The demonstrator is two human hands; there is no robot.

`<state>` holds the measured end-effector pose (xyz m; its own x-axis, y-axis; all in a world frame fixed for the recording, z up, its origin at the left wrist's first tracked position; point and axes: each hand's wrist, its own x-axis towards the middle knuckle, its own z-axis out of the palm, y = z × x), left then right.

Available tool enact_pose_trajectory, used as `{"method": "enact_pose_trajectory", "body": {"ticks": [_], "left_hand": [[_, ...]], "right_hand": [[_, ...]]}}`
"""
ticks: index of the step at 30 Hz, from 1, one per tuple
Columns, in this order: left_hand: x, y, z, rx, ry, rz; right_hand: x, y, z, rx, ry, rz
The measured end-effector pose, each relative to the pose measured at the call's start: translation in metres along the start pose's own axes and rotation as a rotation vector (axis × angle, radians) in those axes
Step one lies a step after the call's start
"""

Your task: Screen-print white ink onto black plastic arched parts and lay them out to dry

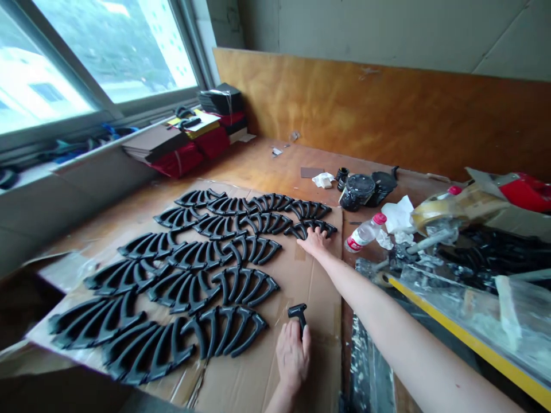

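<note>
My left hand (pixel 293 354) is closed around a black T-shaped handle (pixel 298 311), its crosspiece pointing away from me above the cardboard. Farther off, my right hand (pixel 316 241) reaches over the nearest-to-wall rows, fingers spread and touching a short fan of similar black handles (pixel 297 229). Whether a single piece lies under those fingertips is hidden. Several more rows of black handles (pixel 200 249), nested side by side in curved fans, cover the left part of the cardboard sheet (pixel 312 281).
Right of the cardboard stand a red-capped plastic bottle (pixel 365 234), black-stained jars (pixel 358 190) and crumpled white paper (pixel 398 215). A yellow-edged tray (pixel 469 338) lies nearer me. Stacked boards and red bundles (pixel 181 160) sit below the window; a wooden panel (pixel 365 109) rises behind.
</note>
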<state>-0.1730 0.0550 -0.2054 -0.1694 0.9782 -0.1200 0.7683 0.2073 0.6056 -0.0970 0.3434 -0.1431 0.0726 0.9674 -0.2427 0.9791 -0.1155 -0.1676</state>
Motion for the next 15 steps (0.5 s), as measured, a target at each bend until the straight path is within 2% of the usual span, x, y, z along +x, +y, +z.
{"method": "enact_pose_trajectory", "body": {"ticks": [3,5,7,10,11,13,15], "left_hand": [[0.002,-0.003,0.003,0.019,0.016,0.001],[0.005,-0.002,0.001,0.06,0.014,0.021],[0.009,0.002,-0.006,0.137,-0.023,0.038],[0.018,0.013,-0.021,0.298,-0.159,0.006],[0.022,0.016,-0.025,0.345,-0.209,-0.007],[0.031,0.024,-0.029,0.412,-0.288,-0.005],[0.036,0.031,-0.029,0.457,-0.337,0.049]], "right_hand": [[-0.008,-0.002,-0.007,0.02,-0.01,-0.038],[-0.033,0.007,-0.009,0.053,0.037,-0.093],[-0.073,0.027,-0.009,0.101,0.107,-0.208],[-0.147,0.072,-0.008,0.18,0.173,-0.442],[-0.173,0.091,-0.008,0.204,0.178,-0.479],[-0.22,0.136,-0.011,0.248,0.19,-0.418],[-0.26,0.189,-0.019,0.28,0.217,-0.248]]}}
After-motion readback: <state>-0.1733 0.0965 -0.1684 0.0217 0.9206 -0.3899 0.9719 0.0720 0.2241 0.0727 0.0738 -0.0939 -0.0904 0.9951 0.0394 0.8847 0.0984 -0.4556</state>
